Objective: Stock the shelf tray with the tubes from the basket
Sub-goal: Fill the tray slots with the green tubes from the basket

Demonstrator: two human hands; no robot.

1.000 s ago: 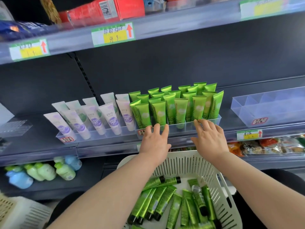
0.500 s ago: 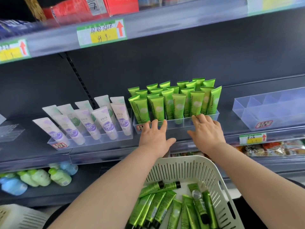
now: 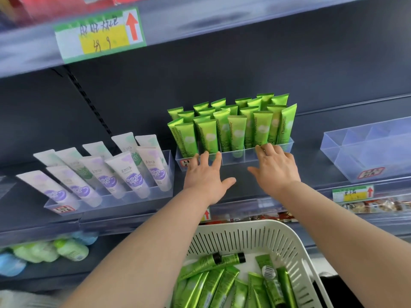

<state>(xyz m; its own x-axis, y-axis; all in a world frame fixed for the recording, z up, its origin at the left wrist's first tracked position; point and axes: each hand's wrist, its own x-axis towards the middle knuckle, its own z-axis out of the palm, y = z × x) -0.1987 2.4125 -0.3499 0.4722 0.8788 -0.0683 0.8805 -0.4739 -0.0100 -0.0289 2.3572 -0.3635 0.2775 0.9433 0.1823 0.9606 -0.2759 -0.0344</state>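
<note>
Back across the shelf [image 3: 241, 187] went the tray [image 3: 233, 157], both grips following. Left grip [image 3: 206, 176] and right grip [image 3: 274, 167] are spread, fingertips seemingly on its front wall. Spare tubes [image 3: 211, 283] lie below in the basket [image 3: 244, 225], lengthwise toward me, between my forearms.

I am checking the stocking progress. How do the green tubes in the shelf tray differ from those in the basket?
The tray tubes stand upright in rows, flat end up; the basket tubes lie loose on their sides. The tray tubes hide their lower ends behind the clear tray wall; some basket tubes show black caps. Both are bright green.
</note>
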